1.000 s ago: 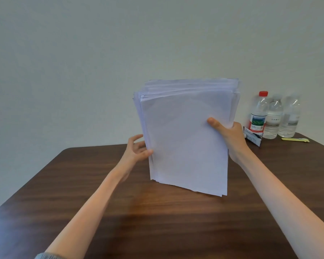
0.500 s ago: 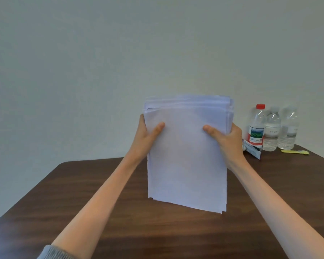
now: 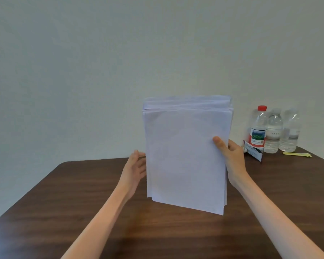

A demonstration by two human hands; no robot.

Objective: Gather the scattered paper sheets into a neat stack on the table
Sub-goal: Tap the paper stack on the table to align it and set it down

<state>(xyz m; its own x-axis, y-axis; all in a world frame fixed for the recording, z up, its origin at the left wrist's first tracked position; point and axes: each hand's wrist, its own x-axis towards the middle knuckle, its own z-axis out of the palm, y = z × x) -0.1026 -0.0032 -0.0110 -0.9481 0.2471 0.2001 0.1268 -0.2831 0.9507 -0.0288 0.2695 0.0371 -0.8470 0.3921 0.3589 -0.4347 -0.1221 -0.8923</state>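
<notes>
Paper stack [image 3: 185,156] held upright at frame centre over the surface [image 3: 64,202], grasped by right hand [image 3: 232,157], left hand [image 3: 135,171] fingers [image 3: 138,158] released alongside; sheets could be splayed or dropped if one-sided grip slackens

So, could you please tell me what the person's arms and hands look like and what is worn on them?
Nothing is worn that shows. The left hand and right hand have no gloves, and no ring or watch is visible. The left forearm and right forearm are uncovered to the bottom edge of the picture, with no sleeve in view.
</notes>
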